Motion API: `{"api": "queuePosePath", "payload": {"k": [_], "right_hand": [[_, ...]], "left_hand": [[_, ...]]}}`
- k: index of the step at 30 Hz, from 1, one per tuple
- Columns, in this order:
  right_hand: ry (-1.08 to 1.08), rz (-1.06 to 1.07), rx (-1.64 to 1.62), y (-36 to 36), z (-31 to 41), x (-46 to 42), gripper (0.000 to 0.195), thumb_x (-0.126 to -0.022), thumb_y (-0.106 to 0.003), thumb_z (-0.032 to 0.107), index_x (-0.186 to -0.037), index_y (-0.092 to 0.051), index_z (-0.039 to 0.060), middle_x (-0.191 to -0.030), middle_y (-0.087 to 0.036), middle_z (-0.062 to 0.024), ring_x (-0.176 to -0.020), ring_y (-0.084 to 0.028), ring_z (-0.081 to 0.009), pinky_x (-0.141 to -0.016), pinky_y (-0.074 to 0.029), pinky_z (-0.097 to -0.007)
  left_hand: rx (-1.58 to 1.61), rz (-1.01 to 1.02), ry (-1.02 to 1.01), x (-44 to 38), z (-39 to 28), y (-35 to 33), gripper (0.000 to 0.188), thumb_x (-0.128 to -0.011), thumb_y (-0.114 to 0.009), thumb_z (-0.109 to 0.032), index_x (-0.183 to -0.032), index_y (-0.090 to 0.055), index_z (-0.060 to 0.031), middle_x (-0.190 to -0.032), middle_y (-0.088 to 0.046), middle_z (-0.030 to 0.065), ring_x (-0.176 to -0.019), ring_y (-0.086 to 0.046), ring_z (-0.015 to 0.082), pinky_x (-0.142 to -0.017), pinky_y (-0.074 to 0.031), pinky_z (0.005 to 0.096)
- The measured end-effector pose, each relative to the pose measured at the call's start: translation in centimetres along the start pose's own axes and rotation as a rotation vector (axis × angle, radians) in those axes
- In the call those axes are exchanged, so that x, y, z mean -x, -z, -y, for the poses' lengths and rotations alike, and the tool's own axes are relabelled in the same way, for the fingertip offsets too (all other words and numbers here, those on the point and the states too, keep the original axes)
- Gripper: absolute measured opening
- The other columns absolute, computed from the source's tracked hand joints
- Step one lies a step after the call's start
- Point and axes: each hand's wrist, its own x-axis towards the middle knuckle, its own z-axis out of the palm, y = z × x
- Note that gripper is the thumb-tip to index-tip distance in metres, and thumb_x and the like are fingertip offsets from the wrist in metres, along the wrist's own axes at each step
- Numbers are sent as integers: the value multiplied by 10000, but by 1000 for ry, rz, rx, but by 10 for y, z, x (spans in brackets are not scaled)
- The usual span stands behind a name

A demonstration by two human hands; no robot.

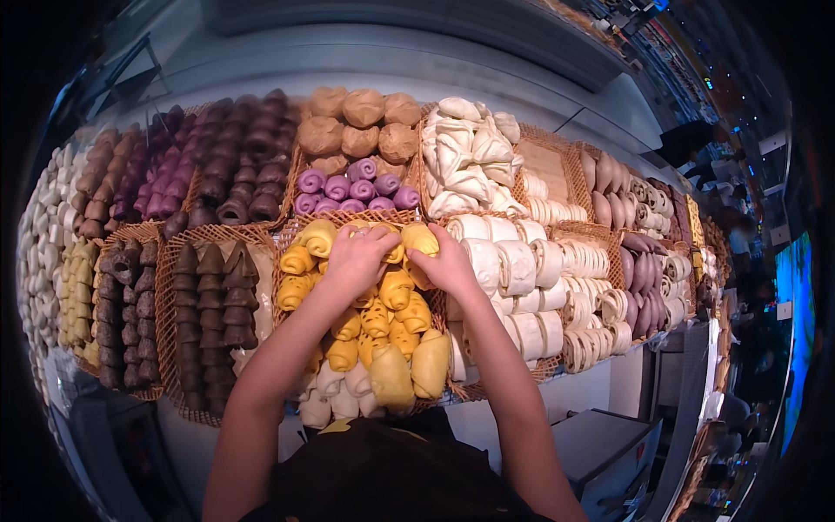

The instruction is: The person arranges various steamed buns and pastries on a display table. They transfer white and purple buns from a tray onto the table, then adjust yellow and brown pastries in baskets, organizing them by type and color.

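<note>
Both of my hands are at the far part of a wicker basket heaped with yellow rolled steamed buns (396,287). My left hand (359,256) lies over buns there, its fingers bent; whether it grips one cannot be seen. On its right, my right hand (445,261) has its thumb and fingers around a yellow rolled bun (419,239). Some buns in the heap carry dark specks. Larger pale yellow buns (391,376) and whitish buns (344,399) lie at the near end, close to my body.
Purple spiral buns (362,190) and round brown buns (363,107) sit beyond. White rolls (516,267) fill the basket on the right. Dark brown cone-shaped buns (212,313) stand in rows in a wicker basket (171,320) on the left. A grey-topped cabinet (603,440) stands at the lower right.
</note>
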Motion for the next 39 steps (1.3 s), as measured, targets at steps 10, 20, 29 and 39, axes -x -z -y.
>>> {"api": "queuePosePath", "payload": {"k": [10, 20, 29, 39], "right_hand": [[-7, -78, 331, -14, 1, -6, 461, -1029, -473, 387, -1263, -570, 2, -1225, -633, -281, -1050, -642, -460, -888, -512, -535], [453, 156, 539, -30, 13, 82, 593, -785, -740, 110, -1337, -524, 89, -1261, -550, -159, -1138, -561, -346, -949, -499, -434], [218, 304, 607, -25, 29, 89, 814, -793, -799, 198, -1483, -374, 127, -1244, -556, -223, -1104, -579, -398, -923, -524, -465], [239, 274, 547, -50, -8, 79, 871, -863, -727, 188, -1585, -241, 220, -1097, -628, -273, -918, -661, -449, -859, -548, -483]], "left_hand": [[-2, -196, -131, 10, -4, 0, 580, -846, -760, -213, -1382, -548, -163, -1337, -584, 81, -1305, -502, 286, -1100, -358, 469], [158, -15, 75, 118, -3, 25, 441, -858, -739, -224, -1271, -630, -117, -1150, -617, 90, -1110, -575, 282, -953, -452, 428], [-13, 10, 80, 139, -24, 26, 633, -779, -810, -346, -1328, -577, -133, -1160, -583, 58, -1151, -529, 271, -990, -412, 390], [-193, 60, -14, 130, -16, 11, 434, -811, -759, -314, -1187, -636, -137, -1090, -640, 7, -981, -585, 236, -843, -467, 368]]}}
